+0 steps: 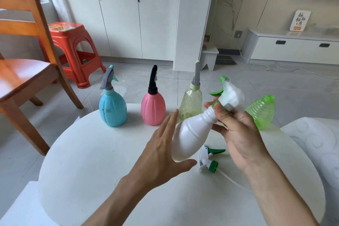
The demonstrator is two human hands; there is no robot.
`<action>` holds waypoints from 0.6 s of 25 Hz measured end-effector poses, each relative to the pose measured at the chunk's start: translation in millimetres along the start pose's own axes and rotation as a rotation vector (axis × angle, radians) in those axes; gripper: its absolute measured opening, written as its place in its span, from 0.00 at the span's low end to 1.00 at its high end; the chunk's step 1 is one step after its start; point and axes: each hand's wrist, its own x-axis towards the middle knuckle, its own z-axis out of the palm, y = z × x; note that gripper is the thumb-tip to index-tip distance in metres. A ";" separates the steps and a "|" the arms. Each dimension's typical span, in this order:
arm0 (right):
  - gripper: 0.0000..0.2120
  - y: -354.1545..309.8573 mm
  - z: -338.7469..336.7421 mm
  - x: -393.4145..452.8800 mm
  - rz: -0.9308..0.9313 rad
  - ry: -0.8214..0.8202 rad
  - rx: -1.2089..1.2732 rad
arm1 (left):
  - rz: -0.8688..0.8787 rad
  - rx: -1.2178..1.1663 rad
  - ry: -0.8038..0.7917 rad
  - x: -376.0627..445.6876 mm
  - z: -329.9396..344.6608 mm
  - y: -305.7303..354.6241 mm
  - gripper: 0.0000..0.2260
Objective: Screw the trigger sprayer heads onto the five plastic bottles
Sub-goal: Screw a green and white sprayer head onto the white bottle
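Round white table (95, 152): blue, pink, clear bottles w/ sprayers in far row; green bottle (261, 112) far right, uncapped. White bottle (190, 134) tilted mid-air, R hand (238, 134) gripping neck/sprayer. L hand (161, 150) flat, fingers straight, against body. Loose sprayer head (209, 161) near right.

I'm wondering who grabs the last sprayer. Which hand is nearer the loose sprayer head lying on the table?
Right. The right hand hangs just above the loose sprayer head, gripping the white bottle at its neck. The left hand is left of it, open against the bottle's base.
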 end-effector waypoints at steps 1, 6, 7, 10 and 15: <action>0.17 -6.5 -9.1 9.0 -0.024 0.032 -0.029 | 0.029 0.044 -0.009 -1.6 1.7 -3.0 0.51; 0.13 -36.1 -64.9 73.0 -0.222 0.315 -0.334 | 0.067 0.145 -0.014 -2.7 8.5 -13.1 0.39; 0.14 -34.0 -70.8 85.3 -0.240 0.354 -0.424 | 0.073 0.153 -0.012 -2.1 10.2 -14.3 0.37; 0.14 -15.7 -79.1 110.4 -0.258 0.444 -0.619 | 0.093 0.166 -0.008 -2.3 13.1 -15.7 0.35; 0.13 15.8 -79.2 130.8 -0.264 0.432 -0.721 | 0.115 0.195 -0.023 0.2 18.3 -16.9 0.35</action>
